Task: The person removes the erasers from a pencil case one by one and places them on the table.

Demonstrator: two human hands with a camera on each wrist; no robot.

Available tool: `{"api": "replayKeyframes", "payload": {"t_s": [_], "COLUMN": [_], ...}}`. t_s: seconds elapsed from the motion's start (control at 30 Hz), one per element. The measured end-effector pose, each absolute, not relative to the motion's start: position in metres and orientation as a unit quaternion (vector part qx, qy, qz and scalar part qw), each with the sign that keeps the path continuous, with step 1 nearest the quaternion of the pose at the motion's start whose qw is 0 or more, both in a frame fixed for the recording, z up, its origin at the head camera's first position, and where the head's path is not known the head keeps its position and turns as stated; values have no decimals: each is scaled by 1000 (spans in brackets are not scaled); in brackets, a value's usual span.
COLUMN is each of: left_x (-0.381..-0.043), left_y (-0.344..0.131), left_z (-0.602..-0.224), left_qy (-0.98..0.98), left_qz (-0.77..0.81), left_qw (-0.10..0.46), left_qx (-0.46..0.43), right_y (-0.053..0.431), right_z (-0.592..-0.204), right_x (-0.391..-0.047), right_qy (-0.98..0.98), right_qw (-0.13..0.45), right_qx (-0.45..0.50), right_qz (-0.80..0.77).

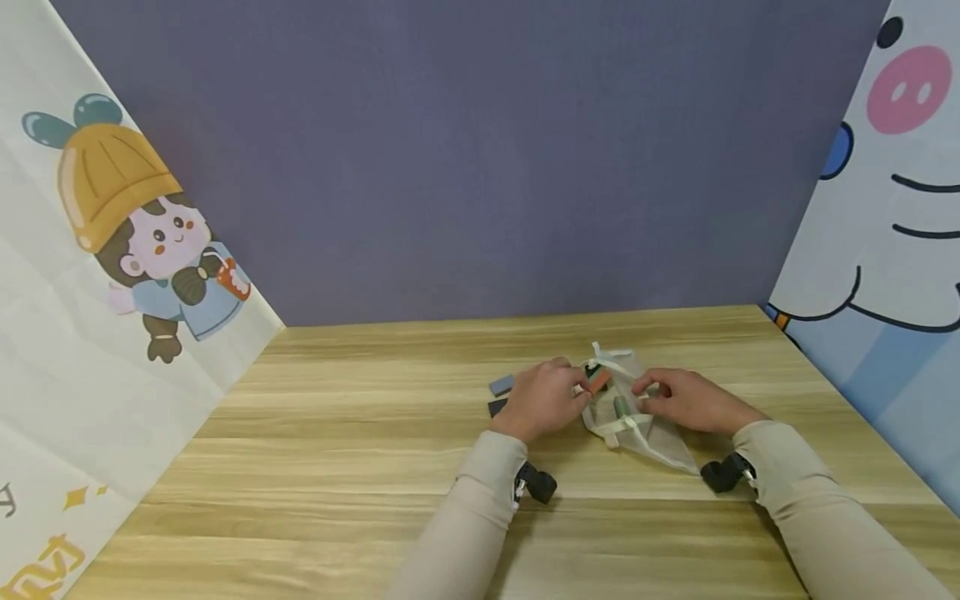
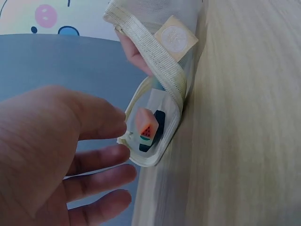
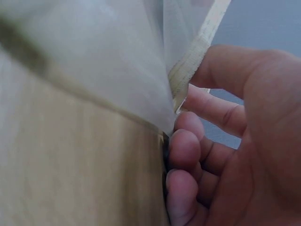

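Note:
A pale mesh pouch (image 1: 660,437) with cream edging lies on the table, its mouth spread apart. My left hand (image 1: 543,398) is at the left side of the mouth; in the left wrist view its thumb and forefinger pinch the cream rim (image 2: 123,139). On the far side, my right hand (image 1: 690,402) holds the edging (image 3: 188,70) between thumb and forefinger, other fingers curled below. Inside the pouch are an orange-pink block (image 2: 146,123) with a watermelon picture, a dark piece (image 2: 160,123), and a green piece (image 1: 620,407). A wooden block (image 2: 176,38) with a round mark shows by the mesh.
A grey block (image 1: 502,385) and a black block (image 1: 497,407) lie on the wooden table (image 1: 337,483), left of the pouch and partly behind my left hand. A grey-blue panel (image 1: 480,167) stands at the back, with printed sheets (image 1: 60,333) on both sides.

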State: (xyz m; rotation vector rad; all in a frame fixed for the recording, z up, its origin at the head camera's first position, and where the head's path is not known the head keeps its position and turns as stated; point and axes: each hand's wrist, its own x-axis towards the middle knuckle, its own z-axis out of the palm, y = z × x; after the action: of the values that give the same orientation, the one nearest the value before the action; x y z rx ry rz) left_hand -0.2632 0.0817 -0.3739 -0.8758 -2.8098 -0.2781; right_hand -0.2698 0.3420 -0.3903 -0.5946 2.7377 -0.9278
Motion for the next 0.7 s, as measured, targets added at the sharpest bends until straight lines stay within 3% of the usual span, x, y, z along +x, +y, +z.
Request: {"api": "replayKeyframes", "payload": {"t_s": [0.5, 0.7], "left_x": [-262, -261], "left_y": [88, 92], "left_z": [-382, -383], "left_qy": [-948, -955], "left_qz": [-72, -59], "left_qw": [70, 33], "left_qx": [-301, -290], "right_y": [341, 343], "right_z": [-388, -390], "right_x": [-268, -270], "right_qy": [923, 926], "right_qw": [93, 83], "right_qx": [-203, -205], "right_qz": [-312, -307]}}
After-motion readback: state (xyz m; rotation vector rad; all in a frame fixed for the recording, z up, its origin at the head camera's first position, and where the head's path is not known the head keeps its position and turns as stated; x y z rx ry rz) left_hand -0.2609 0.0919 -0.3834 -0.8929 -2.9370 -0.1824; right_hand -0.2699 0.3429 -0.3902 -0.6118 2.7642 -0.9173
